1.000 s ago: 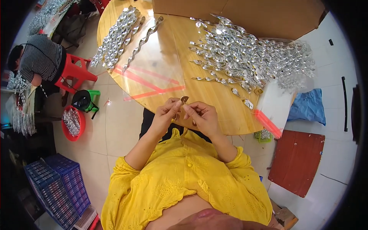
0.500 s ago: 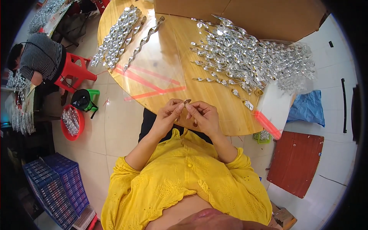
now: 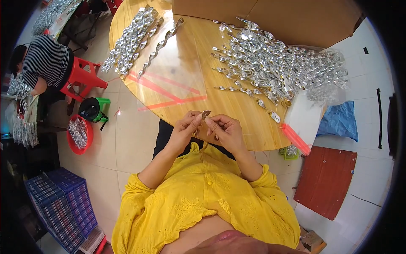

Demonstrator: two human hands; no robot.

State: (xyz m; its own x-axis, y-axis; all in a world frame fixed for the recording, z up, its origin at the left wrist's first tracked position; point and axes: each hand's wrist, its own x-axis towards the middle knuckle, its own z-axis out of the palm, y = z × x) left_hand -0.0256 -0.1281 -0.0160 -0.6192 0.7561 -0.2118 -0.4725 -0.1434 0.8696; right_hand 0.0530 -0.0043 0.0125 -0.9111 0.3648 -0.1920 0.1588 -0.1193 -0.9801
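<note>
Near the middle of the frame, just below the lower edge of the round wooden counter, the left hand and the right hand met over a small metal piece. The fingers of both hands were closed in a pinch on it, thumb against forefinger, with the piece standing up between the two sets of fingertips. It was too small to tell its exact shape, though it looked dull and brownish next to the shiny stock on the counter.

In the upper right of the frame lay a loose heap of silver twisted strips, spilling toward a clear plastic bag at the counter's right edge. In the upper left, a neater row of finished spirals sat side by side, well apart from the heap. A clear sheet taped with red strips covered the counter between them. A cardboard box stood at the far side.

Judging from this, the step in hand seemed to be fitting or twisting a single small part held at chest height, away from the counter. The next move would likely call for a steady two-handed grip and a fine turn of the fingertips, with care not to let the piece slip.

At the left edge of the frame, another person in a striped shirt sat on a red stool.
</note>
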